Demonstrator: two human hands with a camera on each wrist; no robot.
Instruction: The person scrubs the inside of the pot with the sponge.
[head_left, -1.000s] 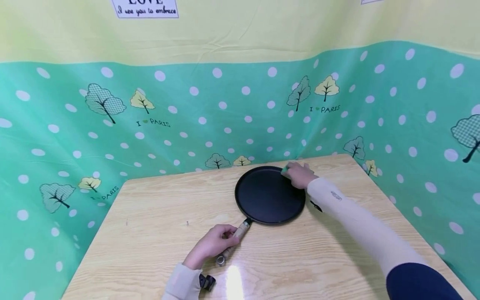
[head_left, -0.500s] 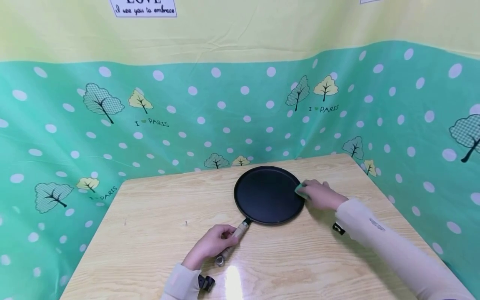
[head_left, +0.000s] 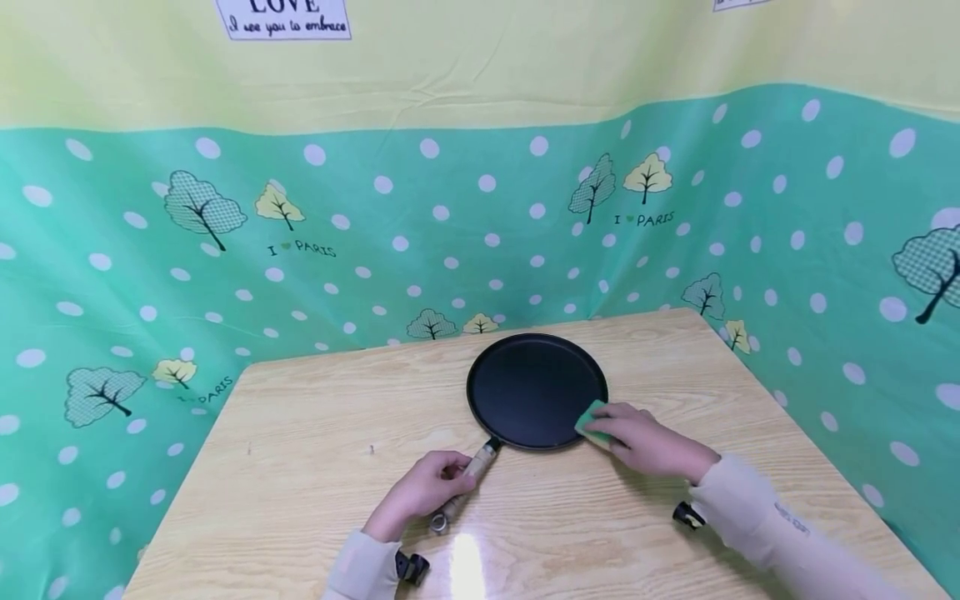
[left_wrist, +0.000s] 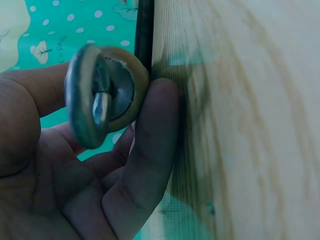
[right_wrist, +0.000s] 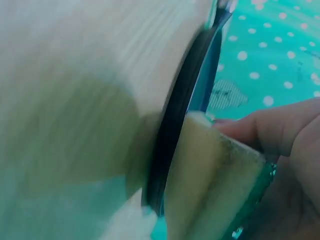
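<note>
A round, flat black pan point(head_left: 536, 390) lies on the wooden table, its wooden handle point(head_left: 480, 463) angled toward the near left. My left hand point(head_left: 429, 487) grips that handle. In the left wrist view, the handle's metal hanging ring point(left_wrist: 84, 97) shows close up, with thumb and fingers around the handle. My right hand point(head_left: 647, 440) pinches a sponge point(head_left: 595, 421) against the pan's near right rim. From the right wrist, the sponge point(right_wrist: 215, 185) shows a yellowish body and a green face, and it touches the dark pan edge point(right_wrist: 180, 110).
The pale wooden table point(head_left: 330, 442) carries the pan. Behind it and to the right hangs a green and yellow curtain point(head_left: 360, 208) with white dots and printed trees. Black wrist mounts point(head_left: 412, 568) sit at both wrists.
My right hand has moved the sponge along the pan's right rim, from the far right side round to the near right. The left hand keeps its hold on the handle, and the pan stays put.
</note>
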